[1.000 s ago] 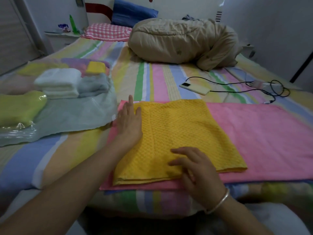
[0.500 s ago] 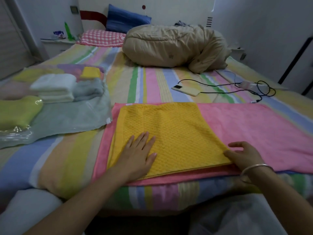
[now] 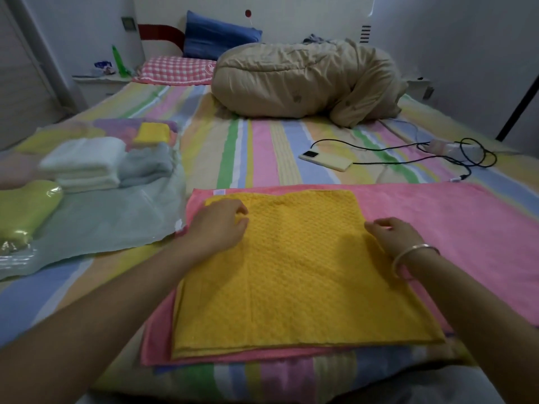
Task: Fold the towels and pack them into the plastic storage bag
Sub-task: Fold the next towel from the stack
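Head view, left hand (image 3: 217, 224) and right hand (image 3: 392, 236) pinching yellow towel (image 3: 300, 275) side edges, pink towel (image 3: 455, 223) beneath

Dim, bluish room light, brightest on the wall (image 3: 320, 16) beyond the far edge of the bed (image 3: 262, 147). A soft shadow lies on the yellow towel (image 3: 291, 272) beside the right hand (image 3: 396, 237). The folded towels (image 3: 84, 161) at its left edge are blurred. Glare glints on the plastic bag (image 3: 17, 258), and lines bow outward near the frame edges.

Bare striped sheet (image 3: 256, 153) open beyond the pink towel (image 3: 452, 223), beige quilt (image 3: 306, 80) blocking the far end, phone (image 3: 326, 160) and looped cable (image 3: 379, 163) at right, blurred folded stack (image 3: 84, 164), perhaps towels, at left
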A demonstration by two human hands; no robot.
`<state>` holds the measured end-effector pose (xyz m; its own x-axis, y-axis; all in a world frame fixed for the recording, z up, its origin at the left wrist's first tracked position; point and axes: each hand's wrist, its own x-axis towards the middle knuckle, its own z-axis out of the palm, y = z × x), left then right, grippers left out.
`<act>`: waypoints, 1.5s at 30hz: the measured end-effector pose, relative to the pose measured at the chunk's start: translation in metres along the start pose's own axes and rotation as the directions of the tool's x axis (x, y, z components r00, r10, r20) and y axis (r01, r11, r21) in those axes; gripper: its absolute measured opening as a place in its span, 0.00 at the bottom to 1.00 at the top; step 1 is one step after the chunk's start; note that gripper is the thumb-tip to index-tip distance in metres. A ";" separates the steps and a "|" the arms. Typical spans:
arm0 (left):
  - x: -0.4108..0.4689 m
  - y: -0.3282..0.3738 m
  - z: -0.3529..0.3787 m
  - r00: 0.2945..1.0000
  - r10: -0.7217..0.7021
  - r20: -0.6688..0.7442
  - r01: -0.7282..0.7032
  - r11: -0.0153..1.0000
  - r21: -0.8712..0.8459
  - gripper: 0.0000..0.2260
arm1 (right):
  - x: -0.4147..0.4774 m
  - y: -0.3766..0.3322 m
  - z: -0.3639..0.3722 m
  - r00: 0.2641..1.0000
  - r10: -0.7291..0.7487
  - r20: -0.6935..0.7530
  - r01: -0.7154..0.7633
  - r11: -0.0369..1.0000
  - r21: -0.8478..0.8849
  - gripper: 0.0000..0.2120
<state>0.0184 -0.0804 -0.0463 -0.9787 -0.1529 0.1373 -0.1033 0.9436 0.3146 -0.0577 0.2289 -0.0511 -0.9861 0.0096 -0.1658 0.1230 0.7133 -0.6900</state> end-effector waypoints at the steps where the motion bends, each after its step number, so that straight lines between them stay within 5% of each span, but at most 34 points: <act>1: 0.021 -0.008 0.000 0.999 -0.023 -0.023 0.024 0.999 0.024 0.14 | 0.017 -0.008 0.003 0.999 0.043 0.017 -0.044 0.996 0.074 0.23; 7: 0.103 -0.058 0.002 0.961 -0.132 0.244 0.107 0.988 0.113 0.23 | 0.100 -0.042 0.012 0.951 0.281 0.129 -0.307 0.906 0.291 0.26; 9: 0.114 -0.061 -0.003 0.931 -0.126 0.342 0.080 0.986 0.147 0.21 | 0.114 -0.049 0.013 0.956 0.261 0.132 -0.286 0.931 0.225 0.25; 12: 0.126 -0.060 -0.016 0.907 -0.099 0.409 -0.002 0.971 0.240 0.16 | 0.130 -0.051 0.009 0.998 0.067 0.009 -0.068 0.989 0.133 0.18; 18: 0.127 -0.070 -0.016 0.965 -0.066 0.253 -0.047 0.908 0.415 0.14 | 0.141 -0.044 0.024 0.992 -0.120 -0.039 0.122 0.991 0.056 0.12; 25: 0.117 -0.087 -0.014 0.983 -0.020 0.184 -0.006 0.990 0.140 0.13 | 0.141 -0.040 0.024 0.977 -0.210 0.028 0.212 0.976 -0.046 0.06; 29: 0.118 -0.096 -0.022 0.987 -0.035 0.159 -0.012 0.957 0.289 0.14 | 0.140 -0.047 0.022 0.953 -0.287 0.097 0.303 0.921 -0.246 0.07; 39: 0.113 -0.098 -0.005 0.992 -0.031 0.120 -0.005 0.959 0.283 0.13 | 0.147 -0.043 0.032 0.947 -0.313 -0.074 0.274 0.906 -0.323 0.06; 45: 0.107 -0.089 -0.011 0.971 -0.070 0.227 -0.009 0.944 0.329 0.18 | 0.138 -0.046 0.024 0.941 -0.337 0.004 0.298 0.826 -0.479 0.14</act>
<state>-0.0749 -0.1841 -0.0497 -0.9838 -0.1478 -0.1017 -0.1472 0.9890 -0.0136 -0.1965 0.1809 -0.0593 -0.9694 -0.2344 0.0736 -0.2456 0.9277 -0.2812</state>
